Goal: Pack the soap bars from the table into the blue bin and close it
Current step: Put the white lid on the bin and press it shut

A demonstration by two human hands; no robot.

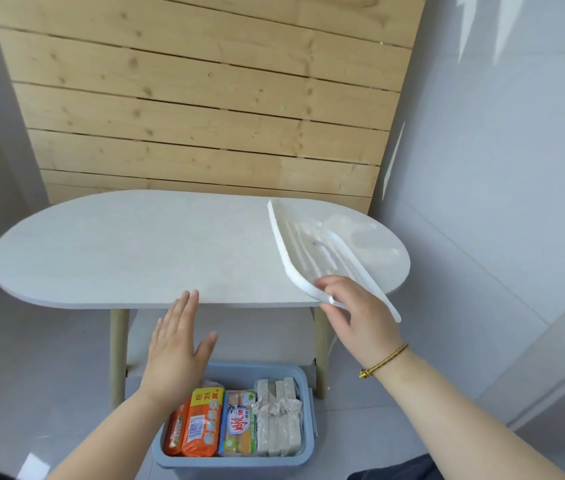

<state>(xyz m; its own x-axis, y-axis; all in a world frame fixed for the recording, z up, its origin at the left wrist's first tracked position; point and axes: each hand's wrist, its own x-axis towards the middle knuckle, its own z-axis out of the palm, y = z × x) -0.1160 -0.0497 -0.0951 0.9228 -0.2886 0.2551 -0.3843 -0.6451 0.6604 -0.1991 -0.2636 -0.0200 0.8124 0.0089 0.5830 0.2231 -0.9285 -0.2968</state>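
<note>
The blue bin (303,455) stands open on the floor in front of the table, between my forearms. Inside it lie orange-wrapped soap packs (201,422), a green and yellow pack (238,424) and pale bars in clear wrap (279,420). My right hand (353,315) grips the near corner of the white lid (312,247), which is tilted up over the right end of the white oval table (135,251). My left hand (175,348) hovers flat with spread fingers above the bin's left rear, holding nothing. No soap shows on the tabletop.
A slatted wooden panel (198,98) leans behind the table. Grey tiled walls (499,168) close in on the right, a pale wall on the left. Wooden table legs (118,355) and a lower shelf (225,341) stand just behind the bin. The floor is glossy tile.
</note>
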